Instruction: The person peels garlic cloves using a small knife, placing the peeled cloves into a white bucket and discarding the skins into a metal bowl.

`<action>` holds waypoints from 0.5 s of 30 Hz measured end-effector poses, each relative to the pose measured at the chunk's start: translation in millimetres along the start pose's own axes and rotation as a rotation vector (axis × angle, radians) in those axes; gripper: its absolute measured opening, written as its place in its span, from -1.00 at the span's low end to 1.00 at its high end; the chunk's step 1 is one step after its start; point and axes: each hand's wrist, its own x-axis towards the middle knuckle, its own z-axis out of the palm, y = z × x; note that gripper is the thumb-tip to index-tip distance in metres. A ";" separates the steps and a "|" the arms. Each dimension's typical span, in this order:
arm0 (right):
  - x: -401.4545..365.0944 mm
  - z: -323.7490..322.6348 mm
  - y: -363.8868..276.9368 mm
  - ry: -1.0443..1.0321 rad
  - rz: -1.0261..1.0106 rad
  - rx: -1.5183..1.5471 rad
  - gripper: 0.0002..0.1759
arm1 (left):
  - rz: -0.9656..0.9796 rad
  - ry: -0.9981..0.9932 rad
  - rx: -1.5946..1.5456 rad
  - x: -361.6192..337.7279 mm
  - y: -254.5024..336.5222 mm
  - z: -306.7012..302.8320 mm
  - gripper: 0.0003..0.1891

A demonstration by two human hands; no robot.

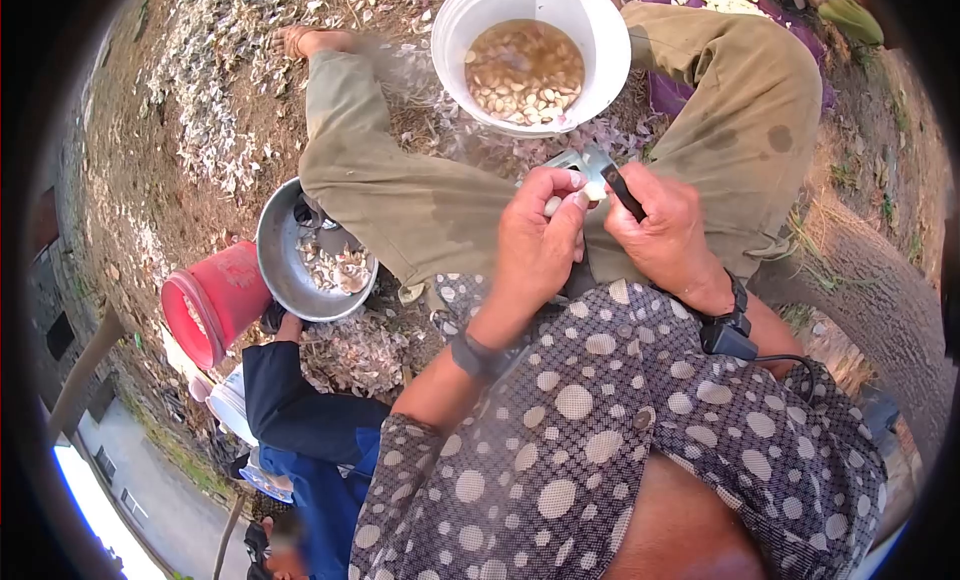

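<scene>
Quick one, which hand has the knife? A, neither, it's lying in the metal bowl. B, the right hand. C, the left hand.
B: the right hand grips the knife by its dark handle, with the blade up by the pale clove pinched in the left hand.

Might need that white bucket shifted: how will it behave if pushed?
Probably heavy: the white bucket holds cloudy liquid and many cloves. Likely sloshes if shoved. On the peel-strewn ground it may drag rather than slide.
</scene>
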 end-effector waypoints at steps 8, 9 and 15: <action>-1.3 2.0 15.4 -0.146 0.131 0.434 -0.96 | -0.054 -0.111 -0.131 5.5 -0.6 4.5 -0.80; -1.2 1.9 21.7 -0.197 0.163 0.512 -0.97 | -0.026 -0.140 -0.132 6.2 -2.6 4.8 -0.80; 11.6 -15.7 36.7 -0.452 0.484 1.158 -0.95 | -0.101 -0.304 -0.555 13.6 -15.2 -1.9 -0.77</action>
